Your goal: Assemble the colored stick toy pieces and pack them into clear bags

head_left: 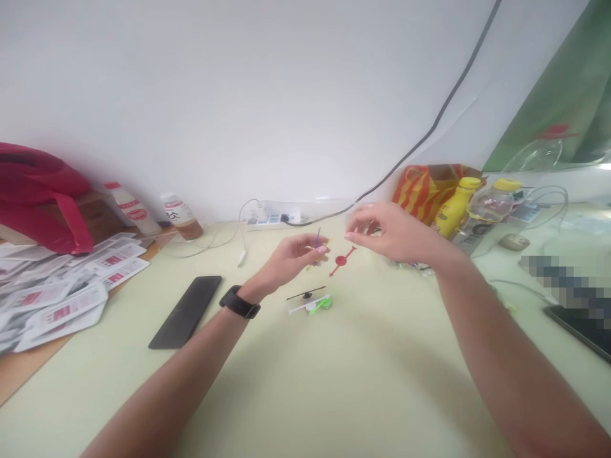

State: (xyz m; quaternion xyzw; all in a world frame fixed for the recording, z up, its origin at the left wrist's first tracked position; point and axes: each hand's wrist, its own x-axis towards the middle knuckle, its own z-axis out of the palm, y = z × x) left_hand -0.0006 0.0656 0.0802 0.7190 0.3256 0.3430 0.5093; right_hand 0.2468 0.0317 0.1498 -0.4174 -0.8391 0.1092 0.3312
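My left hand (293,259), with a black watch on its wrist, pinches a small plastic toy piece (317,239) with purple and yellow parts; the fingers cover much of it. To its right, my right hand (382,232) is raised with fingers loosely curled and thumb apart, and nothing shows between them. Just below its thumb is a red two-bladed plastic rotor (340,261); I cannot tell whether it touches the table. Nearer to me, a small green and white toy helicopter (319,305) with a black rotor (307,295) rests on the table.
A black phone (186,312) lies left of my left forearm. Packets (67,292), a red bag (42,191) and bottles (181,216) stand farther left. A power strip (272,217) runs along the wall. Yellow-capped bottles (453,207) and a striped bag (415,191) are behind my right hand.
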